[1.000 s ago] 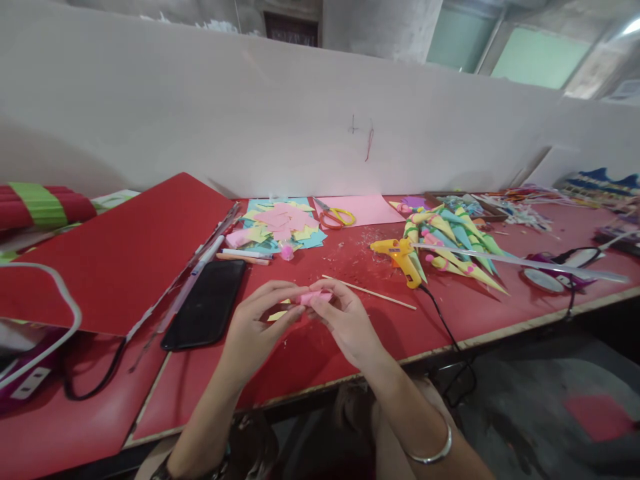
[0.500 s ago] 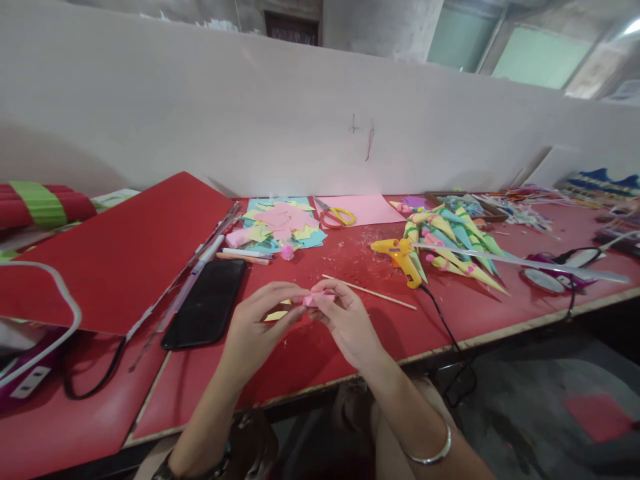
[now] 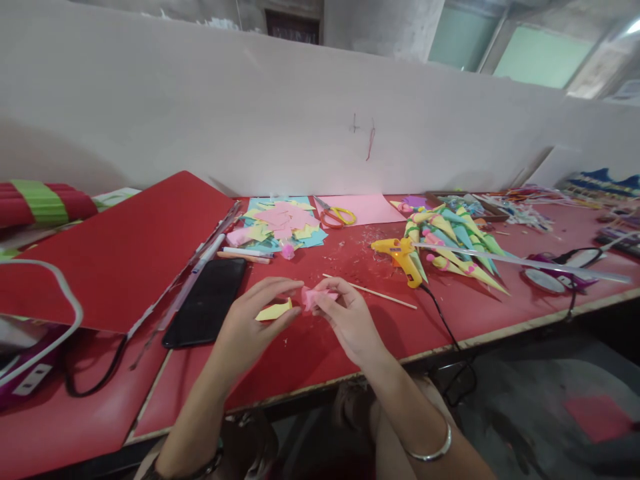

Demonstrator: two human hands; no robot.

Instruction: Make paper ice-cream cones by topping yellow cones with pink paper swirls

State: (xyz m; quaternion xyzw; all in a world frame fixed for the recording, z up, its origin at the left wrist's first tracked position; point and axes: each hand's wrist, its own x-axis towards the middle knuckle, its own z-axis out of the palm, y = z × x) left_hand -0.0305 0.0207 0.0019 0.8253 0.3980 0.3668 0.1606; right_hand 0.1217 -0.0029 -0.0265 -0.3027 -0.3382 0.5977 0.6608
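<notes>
A small folded piece of pink paper [image 3: 314,299] is pinched between the thumb and fingers of my right hand [image 3: 349,321]. To its left, my left hand [image 3: 253,325] is open, thumb and fingers apart, with the fingertips close to the paper's left edge. Between the left thumb and fingers a yellow paper piece [image 3: 274,311] shows; it seems to lie on the red table beneath. Just beyond my right hand a thin wooden stick [image 3: 383,296] lies on the table.
A yellow glue gun [image 3: 400,257] with a long clear stick lies at the right, beside a pile of paper cones [image 3: 457,233]. Scissors [image 3: 337,216] and cut paper pieces [image 3: 283,220] are at the back. A black phone [image 3: 207,303] and markers [image 3: 245,254] lie left.
My left fingers have let go of the pink paper and moved slightly left, apart from it. The paper now looks more spread, and more of the yellow piece shows.
</notes>
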